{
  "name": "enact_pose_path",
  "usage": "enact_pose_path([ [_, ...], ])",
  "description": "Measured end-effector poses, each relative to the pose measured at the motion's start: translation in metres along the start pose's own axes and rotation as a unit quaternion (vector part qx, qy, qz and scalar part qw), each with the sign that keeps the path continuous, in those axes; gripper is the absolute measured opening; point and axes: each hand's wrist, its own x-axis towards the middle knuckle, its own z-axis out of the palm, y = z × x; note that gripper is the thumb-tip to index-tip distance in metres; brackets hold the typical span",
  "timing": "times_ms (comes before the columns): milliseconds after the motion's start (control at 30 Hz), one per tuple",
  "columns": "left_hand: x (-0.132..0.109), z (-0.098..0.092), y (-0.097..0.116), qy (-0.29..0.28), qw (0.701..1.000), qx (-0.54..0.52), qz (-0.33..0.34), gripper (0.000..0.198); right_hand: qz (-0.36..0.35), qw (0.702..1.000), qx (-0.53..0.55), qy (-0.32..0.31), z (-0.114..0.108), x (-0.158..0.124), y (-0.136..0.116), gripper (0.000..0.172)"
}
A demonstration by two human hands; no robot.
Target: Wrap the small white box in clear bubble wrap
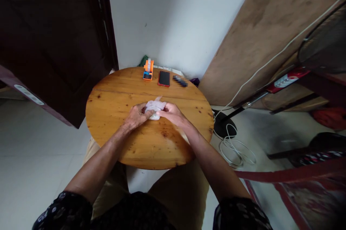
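Observation:
Near the middle of the round wooden table [108, 115], a small bundle in thin whitish wrapping [155, 106] sits between my two hands. My left hand [138, 115] grips it from the left, thumb laid across its near side. From the right, my right hand [173, 112] pinches it, its thumb meeting the other near the front. A strip of the wrapping sticks up at the far side. What lies inside the bundle is too small to make out.
Toward the table's back stand an orange and blue tape dispenser [148, 70], a red-edged phone [164, 78] and a blurred dark item [180, 81]. The wall [173, 17] rises behind. A fan stand [225, 123] and coiled white cable [235, 150] occupy the floor at right.

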Motion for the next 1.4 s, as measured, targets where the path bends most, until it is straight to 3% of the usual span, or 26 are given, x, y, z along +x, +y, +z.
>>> enact_pose_path([
  [67, -0.001, -0.002, 0.004, -0.002, 1.000, 0.028, -0.008, 0.033, 0.014, 0.997, 0.062, -0.038, -0.001, 0.003, 0.002, 0.031],
  [133, -0.001, -0.006, 0.009, -0.013, 0.999, 0.029, -0.008, 0.032, 0.016, 0.997, 0.062, -0.031, 0.000, 0.007, 0.007, 0.034],
  [200, -0.001, -0.011, 0.012, -0.042, 0.999, -0.025, -0.024, 0.037, 0.020, 0.999, 0.028, -0.004, 0.001, 0.010, 0.012, 0.030],
  [300, 0.001, -0.013, 0.012, -0.082, 0.984, -0.146, -0.054, 0.061, 0.001, 1.000, -0.019, 0.021, 0.001, 0.014, 0.018, 0.029],
  [467, 0.004, -0.004, 0.005, -0.053, 0.950, -0.301, -0.061, 0.069, -0.019, 0.999, -0.011, 0.050, -0.001, 0.013, 0.018, 0.034],
  [567, 0.006, -0.002, 0.005, -0.036, 0.936, -0.343, -0.077, 0.064, -0.006, 0.999, 0.036, 0.005, -0.002, 0.009, 0.014, 0.039],
  [800, 0.004, -0.004, 0.006, -0.044, 0.923, -0.358, -0.134, 0.042, 0.000, 0.999, -0.031, -0.039, -0.003, 0.001, 0.008, 0.036],
  [1067, 0.004, -0.001, 0.002, -0.051, 0.914, -0.377, -0.137, 0.072, -0.026, 0.993, -0.113, -0.018, 0.001, -0.002, 0.002, 0.034],
  [1267, 0.003, 0.001, 0.004, -0.045, 0.925, -0.351, -0.139, 0.070, -0.029, 0.997, -0.076, -0.007, 0.004, -0.003, 0.006, 0.038],
  [1400, 0.002, 0.001, 0.004, -0.055, 0.943, -0.308, -0.116, 0.068, -0.011, 0.998, -0.049, 0.036, 0.006, 0.003, 0.008, 0.044],
])
